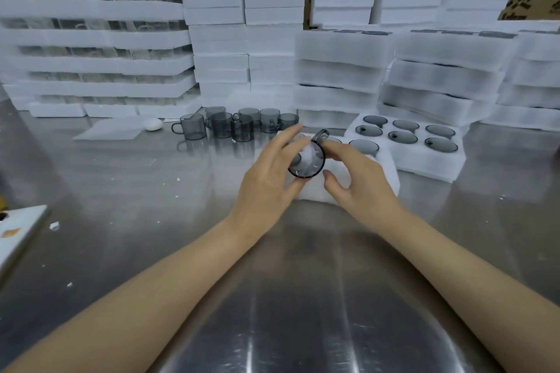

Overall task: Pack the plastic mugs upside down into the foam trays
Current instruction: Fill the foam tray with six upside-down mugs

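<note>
1. Bare forearms [169, 275] reach in over the steel worktop [151, 191] and meet at its middle.
2. Far to the left of the left grip, at the worktop's edge, lies a white board [21, 230].
3. Beyond and to the left of the left grip, a flat foam sheet [109, 130] lies with a small white lump [153, 124] at its right corner.
4. Just beyond the left grip, the loose mugs [230, 127], grey and see-through, stand upright in a cluster.
5. The left grip [272, 172] pinches the mug [306, 162] with its fingers spread along the far side; the mug is tipped with its mouth to the camera and its handle up.
6. The right grip [354, 175] is half spread: its fingertips appear to rest on the mug's right side, though blur hides the contact, and its thumb is apart from the rim.
7. Under both grips lies the near foam tray [381, 172], with a seated mug [363, 145] beyond the right grip.
8. Right of the right grip, touching the near tray, the full foam tray [424, 163] holds six grey mugs.
9. Behind everything rise stacks of foam trays [339, 70].
</note>
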